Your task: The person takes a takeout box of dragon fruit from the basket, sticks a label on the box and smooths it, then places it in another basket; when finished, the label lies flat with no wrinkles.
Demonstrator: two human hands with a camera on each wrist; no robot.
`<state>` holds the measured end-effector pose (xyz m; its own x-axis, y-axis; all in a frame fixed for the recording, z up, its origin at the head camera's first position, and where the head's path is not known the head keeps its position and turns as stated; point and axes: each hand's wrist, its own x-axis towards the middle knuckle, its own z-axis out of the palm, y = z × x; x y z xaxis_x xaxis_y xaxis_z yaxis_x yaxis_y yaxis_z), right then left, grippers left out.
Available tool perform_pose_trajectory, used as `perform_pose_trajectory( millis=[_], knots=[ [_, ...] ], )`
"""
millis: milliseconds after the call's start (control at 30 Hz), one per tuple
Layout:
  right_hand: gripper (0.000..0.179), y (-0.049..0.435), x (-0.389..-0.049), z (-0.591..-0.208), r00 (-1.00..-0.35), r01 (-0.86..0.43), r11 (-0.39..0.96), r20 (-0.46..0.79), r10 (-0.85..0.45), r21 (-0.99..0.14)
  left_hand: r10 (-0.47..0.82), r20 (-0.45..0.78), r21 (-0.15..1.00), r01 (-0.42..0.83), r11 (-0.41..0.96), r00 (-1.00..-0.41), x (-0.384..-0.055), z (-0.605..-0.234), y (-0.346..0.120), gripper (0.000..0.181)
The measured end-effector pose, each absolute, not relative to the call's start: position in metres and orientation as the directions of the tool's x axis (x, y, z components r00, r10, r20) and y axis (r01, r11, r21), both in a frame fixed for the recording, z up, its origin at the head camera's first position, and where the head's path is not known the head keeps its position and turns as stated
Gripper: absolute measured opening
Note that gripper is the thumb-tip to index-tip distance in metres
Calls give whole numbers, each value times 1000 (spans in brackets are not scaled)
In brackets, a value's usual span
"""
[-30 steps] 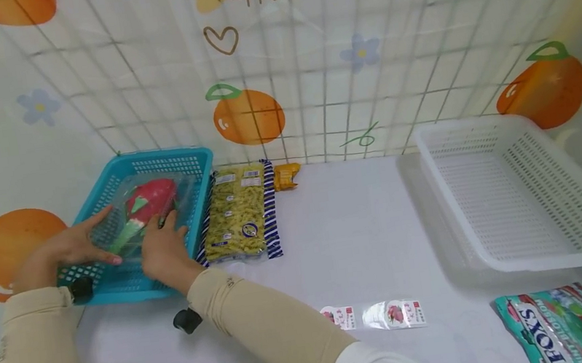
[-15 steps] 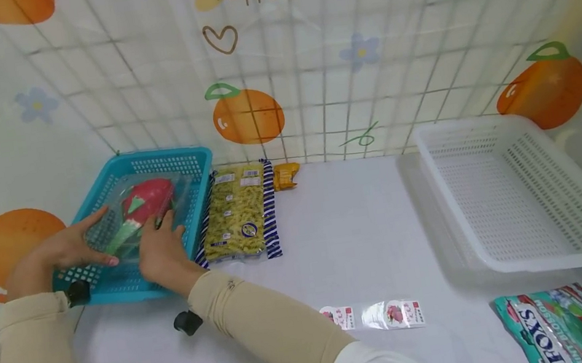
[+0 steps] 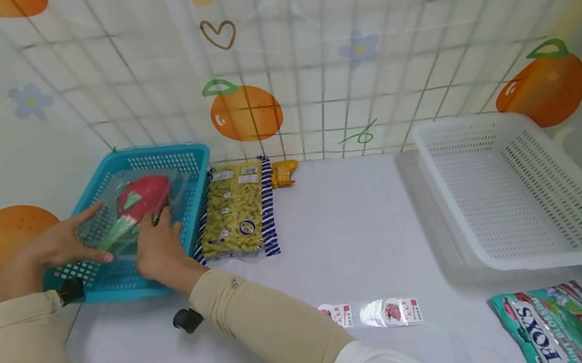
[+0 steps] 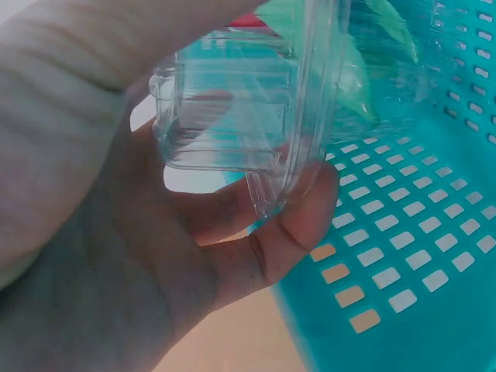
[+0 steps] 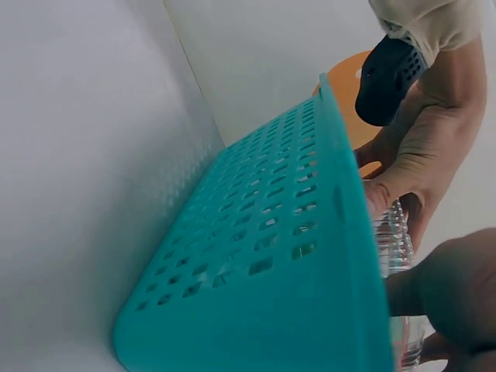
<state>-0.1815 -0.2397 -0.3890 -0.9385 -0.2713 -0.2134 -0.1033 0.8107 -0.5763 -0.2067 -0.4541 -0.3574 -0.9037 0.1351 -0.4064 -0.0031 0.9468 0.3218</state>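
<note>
A clear plastic box [image 3: 121, 253] with a pink and green dragon fruit [image 3: 143, 197] inside it sits over the blue basket [image 3: 201, 216] at the left. My left hand [image 3: 67, 242] grips the box's left end; in the left wrist view the fingers [image 4: 263, 252] curl under its clear rim. From the front right, my right hand [image 3: 162, 249] holds the box's right side, fingertips against the plastic. In the right wrist view the basket's teal side wall [image 5: 256, 225] hides most of the box, and both hands show beyond its rim.
A bag of yellow pasta [image 3: 234, 211] lies against the basket's right side, a small orange packet [image 3: 284, 174] behind it. Two dragon fruit stickers [image 3: 393, 313] lie in front. To the right stand a white basket [image 3: 492, 243] and a teal Fox's candy bag [image 3: 562, 323].
The box has shifted slightly left within the basket, with both hands keeping hold of it. My left arm has moved left, and the head view has tilted a little.
</note>
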Motion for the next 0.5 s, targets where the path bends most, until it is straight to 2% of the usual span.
perform_pose_trajectory(
  millis=[200,500],
  knots=[
    [81,-236,-182,-381,-934,-191,835,-165,-316,-515,126,-401,328,-14,944,-907,-202,-351,-453,128],
    [72,-224,-179,-373,-930,-197,795,-147,-336,-574,127,-361,331,1,944,-924,-194,-339,-443,127]
  ],
)
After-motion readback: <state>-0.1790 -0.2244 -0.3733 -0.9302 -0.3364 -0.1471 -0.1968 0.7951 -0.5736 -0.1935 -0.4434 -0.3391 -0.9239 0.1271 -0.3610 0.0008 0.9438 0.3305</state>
